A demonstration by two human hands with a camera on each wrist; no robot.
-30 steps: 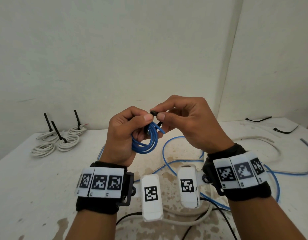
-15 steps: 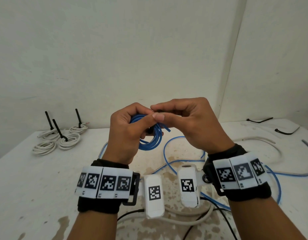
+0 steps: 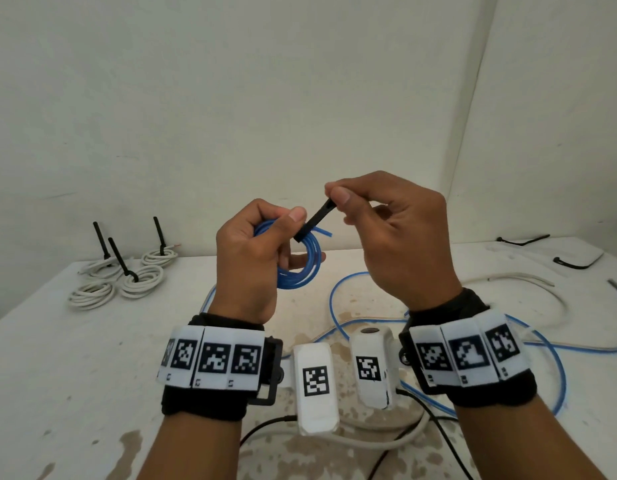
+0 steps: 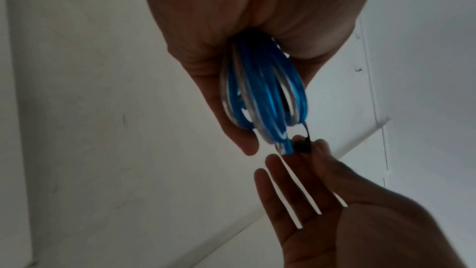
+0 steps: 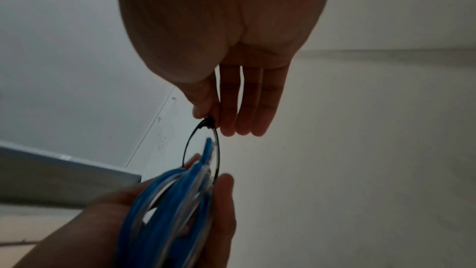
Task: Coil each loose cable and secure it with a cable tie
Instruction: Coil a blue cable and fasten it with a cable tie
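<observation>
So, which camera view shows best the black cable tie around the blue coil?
The right wrist view. There the black cable tie shows as an open loop around the blue coil, its end pinched by the right hand. The head view shows it only as a flat strap. The left wrist view shows just a dark bit at the fingertips.

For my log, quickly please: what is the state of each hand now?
Left hand: closed, gripping the blue cable coil.
Right hand: thumb and forefinger pinching the black cable tie looped around the coil.

Blue cable coil (image 3: 302,268) held upright midair, black cable tie (image 3: 314,220) looped around its top
</observation>
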